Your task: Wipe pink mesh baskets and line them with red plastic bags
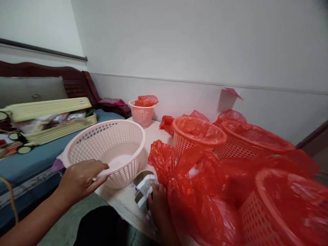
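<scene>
Left hand (80, 179) grips the near rim of an empty pink basket (107, 150), thumb over the edge, fingers curled beneath; basket tilts slightly toward the person and sits at the near left corner of the bench (153, 135). Right hand (157, 201) rests low at the bench edge, fingers closed on a grey-and-white wrapped bundle (145, 189), which lies just beside the basket base; how tight the grip is I cannot tell, the fingertips being partly hidden. A red bag (194, 191), crumpled, touches the right hand on its right side and shows something white inside. Beyond it, two baskets lined with red plastic stand side by side near the wall: lined basket A (197, 136) at centre, lined basket B (253, 141) to its right, rims nearly touching. A third lined basket (282, 208) fills the near right corner, blurred. A small basket (142, 114) with a red bag on top stands at the far left end of the bench, against the wall. To the left, a bed (33, 160) with a blue cover carries an open yellow case (51, 119) full of small items.
</scene>
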The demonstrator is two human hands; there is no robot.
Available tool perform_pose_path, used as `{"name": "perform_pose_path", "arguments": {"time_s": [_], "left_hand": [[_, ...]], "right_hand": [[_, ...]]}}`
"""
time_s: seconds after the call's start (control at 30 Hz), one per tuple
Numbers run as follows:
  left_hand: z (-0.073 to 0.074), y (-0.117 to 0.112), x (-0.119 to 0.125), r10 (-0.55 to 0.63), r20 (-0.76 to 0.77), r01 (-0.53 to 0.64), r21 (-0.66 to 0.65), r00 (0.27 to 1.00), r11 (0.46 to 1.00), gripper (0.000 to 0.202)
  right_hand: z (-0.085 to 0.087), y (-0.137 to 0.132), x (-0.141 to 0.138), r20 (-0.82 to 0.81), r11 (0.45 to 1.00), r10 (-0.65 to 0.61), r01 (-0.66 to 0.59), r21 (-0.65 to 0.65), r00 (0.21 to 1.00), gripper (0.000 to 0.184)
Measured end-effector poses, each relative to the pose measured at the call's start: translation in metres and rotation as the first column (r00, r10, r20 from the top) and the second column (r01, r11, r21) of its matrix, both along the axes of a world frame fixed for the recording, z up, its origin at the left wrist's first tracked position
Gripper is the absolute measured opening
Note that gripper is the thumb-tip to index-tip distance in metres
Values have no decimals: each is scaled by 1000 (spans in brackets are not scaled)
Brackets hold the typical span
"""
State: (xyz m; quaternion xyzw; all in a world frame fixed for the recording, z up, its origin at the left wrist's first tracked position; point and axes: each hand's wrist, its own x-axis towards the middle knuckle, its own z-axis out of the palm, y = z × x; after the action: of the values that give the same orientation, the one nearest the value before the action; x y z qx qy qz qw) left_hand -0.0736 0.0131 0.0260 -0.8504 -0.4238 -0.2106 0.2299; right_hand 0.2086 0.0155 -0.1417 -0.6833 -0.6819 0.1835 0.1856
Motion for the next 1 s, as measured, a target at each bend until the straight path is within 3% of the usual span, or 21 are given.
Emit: {"name": "perform_pose_path", "arguments": {"time_s": [0.33, 0.57, 0.83, 1.0], "left_hand": [[2, -7, 0, -37, 24, 38, -27, 999, 999, 24], [4, -5, 3, 17, 43, -13, -82, 999, 997, 38], [15, 1, 12, 39, 73, -29, -133, 997, 991, 52], [18, 4, 13, 29, 82, -17, -145, 996, 989, 54]], "right_hand": [[1, -4, -6, 194, 998, -19, 8, 56, 981, 39], [11, -8, -15, 297, 999, -6, -5, 35, 955, 37], [16, -13, -24, 353, 998, -36, 16, 59, 935, 37], [10, -16, -26, 361, 993, -69, 31, 111, 930, 37]]}}
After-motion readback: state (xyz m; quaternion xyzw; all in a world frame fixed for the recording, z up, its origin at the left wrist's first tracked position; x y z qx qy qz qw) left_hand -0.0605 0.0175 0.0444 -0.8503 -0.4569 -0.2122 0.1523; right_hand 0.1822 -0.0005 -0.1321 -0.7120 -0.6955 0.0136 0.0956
